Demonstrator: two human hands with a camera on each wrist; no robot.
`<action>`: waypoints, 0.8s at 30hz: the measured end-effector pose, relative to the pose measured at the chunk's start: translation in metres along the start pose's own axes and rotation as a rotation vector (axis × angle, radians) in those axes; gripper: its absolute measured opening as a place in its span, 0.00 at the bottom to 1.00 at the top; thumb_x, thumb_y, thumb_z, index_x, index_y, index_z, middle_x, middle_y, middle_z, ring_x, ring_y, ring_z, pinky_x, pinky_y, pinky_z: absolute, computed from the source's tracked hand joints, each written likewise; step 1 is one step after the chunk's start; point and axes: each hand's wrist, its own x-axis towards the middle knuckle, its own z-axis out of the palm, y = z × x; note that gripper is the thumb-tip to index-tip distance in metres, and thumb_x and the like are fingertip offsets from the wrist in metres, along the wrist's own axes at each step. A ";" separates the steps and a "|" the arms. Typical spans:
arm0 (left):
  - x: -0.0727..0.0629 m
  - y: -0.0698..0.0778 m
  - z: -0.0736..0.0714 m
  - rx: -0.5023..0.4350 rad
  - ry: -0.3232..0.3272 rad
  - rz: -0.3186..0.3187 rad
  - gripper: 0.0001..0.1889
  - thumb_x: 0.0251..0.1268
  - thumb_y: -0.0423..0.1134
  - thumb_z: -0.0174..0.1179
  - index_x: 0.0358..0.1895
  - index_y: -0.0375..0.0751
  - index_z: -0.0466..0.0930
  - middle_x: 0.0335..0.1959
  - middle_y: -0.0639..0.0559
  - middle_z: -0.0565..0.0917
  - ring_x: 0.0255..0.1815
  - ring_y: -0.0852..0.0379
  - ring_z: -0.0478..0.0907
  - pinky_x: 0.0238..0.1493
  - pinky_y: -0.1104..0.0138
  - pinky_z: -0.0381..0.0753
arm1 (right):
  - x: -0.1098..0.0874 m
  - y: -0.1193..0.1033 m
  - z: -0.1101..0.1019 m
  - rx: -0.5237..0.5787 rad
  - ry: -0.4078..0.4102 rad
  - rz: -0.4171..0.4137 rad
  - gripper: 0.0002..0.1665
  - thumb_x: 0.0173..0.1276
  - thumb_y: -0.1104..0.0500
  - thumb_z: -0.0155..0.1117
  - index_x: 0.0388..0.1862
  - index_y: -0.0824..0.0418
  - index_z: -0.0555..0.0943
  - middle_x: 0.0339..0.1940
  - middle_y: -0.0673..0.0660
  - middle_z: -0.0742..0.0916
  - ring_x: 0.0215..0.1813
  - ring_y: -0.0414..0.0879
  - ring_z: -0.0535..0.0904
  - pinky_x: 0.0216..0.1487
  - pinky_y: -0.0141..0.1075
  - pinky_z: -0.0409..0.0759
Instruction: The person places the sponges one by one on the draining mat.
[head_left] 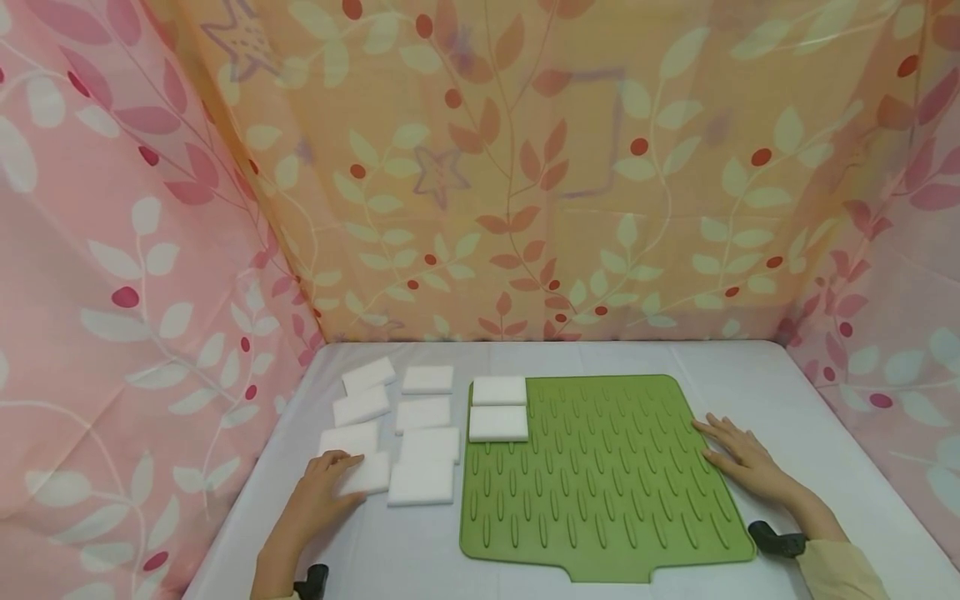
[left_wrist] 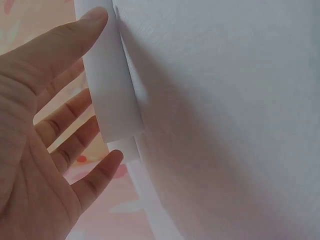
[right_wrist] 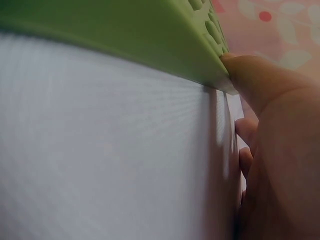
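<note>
My left hand (head_left: 321, 493) spans the nearest white sponge block (head_left: 369, 474) of the left-hand column, thumb along its near edge and fingers at its far side. In the left wrist view the thumb lies against the edge of that white block (left_wrist: 107, 75); part of the fingers is hidden behind it. The green ridged mat (head_left: 592, 508) lies flat on the table, with two white sponge blocks (head_left: 498, 424) at its far left corner. My right hand (head_left: 746, 461) rests at the mat's right edge with its fingers extended, the thumb touching the rim.
Several more white sponge blocks (head_left: 421, 482) lie in two loose columns left of the mat, some overlapping. The white-covered table (head_left: 405, 554) ends at an orange patterned curtain (head_left: 525, 250) behind, with pink patterned curtains (head_left: 135, 375) at the sides.
</note>
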 end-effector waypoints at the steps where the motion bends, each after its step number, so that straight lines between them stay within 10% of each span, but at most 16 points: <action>1: 0.001 0.000 0.000 -0.001 -0.004 0.000 0.31 0.46 0.47 0.71 0.57 0.46 0.76 0.52 0.47 0.73 0.54 0.45 0.67 0.50 0.47 0.71 | 0.000 0.000 0.000 0.002 0.000 -0.001 0.31 0.68 0.58 0.55 0.69 0.59 0.63 0.68 0.76 0.61 0.71 0.72 0.44 0.66 0.61 0.25; 24: 0.029 0.007 -0.019 0.090 -0.193 -0.007 0.32 0.31 0.50 0.77 0.44 0.47 0.73 0.37 0.57 0.73 0.44 0.55 0.66 0.44 0.52 0.66 | -0.002 0.001 0.002 0.017 -0.001 0.008 0.30 0.69 0.57 0.54 0.69 0.60 0.63 0.68 0.76 0.61 0.69 0.75 0.45 0.67 0.58 0.23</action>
